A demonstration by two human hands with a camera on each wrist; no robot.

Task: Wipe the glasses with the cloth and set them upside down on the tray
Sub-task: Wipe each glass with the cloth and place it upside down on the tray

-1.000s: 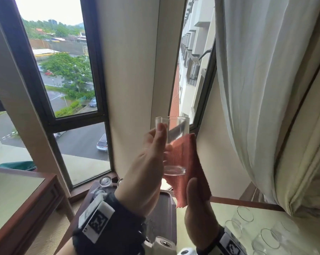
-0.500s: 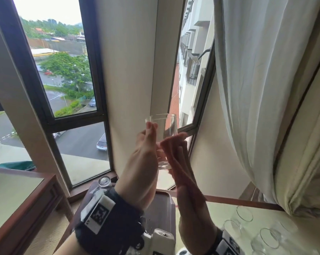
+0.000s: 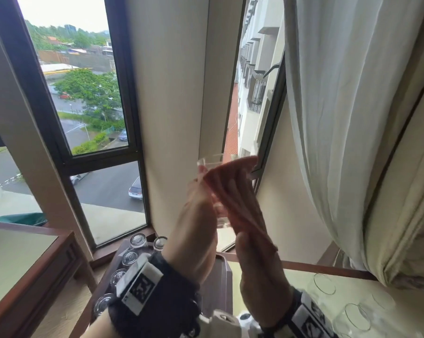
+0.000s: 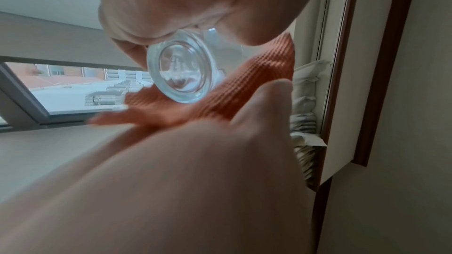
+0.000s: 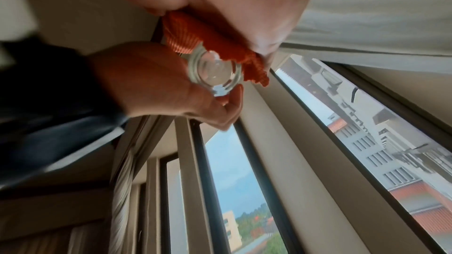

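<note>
Wiping is in hand: above the tray [image 3: 222,281], the right hand [image 3: 259,276] pins the cloth [image 3: 233,191], thumb seemingly over it, against the glass [image 4: 181,72] held in the curled grip of the left hand [image 3: 196,228] before the window [image 3: 255,93]. Next it needs flipping rim-down onto the tray.

In left grip [image 3: 198,206], clear glass tumbler [image 3: 211,162]; between it and right grip [image 3: 253,267], orange waffle-weave cloth [image 3: 233,191]. Below-left of grips: upturned glasses [image 3: 129,257] on dark tray [image 3: 222,289]. Below-right: upright glasses [image 3: 324,284] on worktop [image 3: 296,276].

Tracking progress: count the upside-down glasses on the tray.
5 glasses: two at the tray's far end, three along its left side. The left arm covers part of the tray; more may be hidden.
</note>
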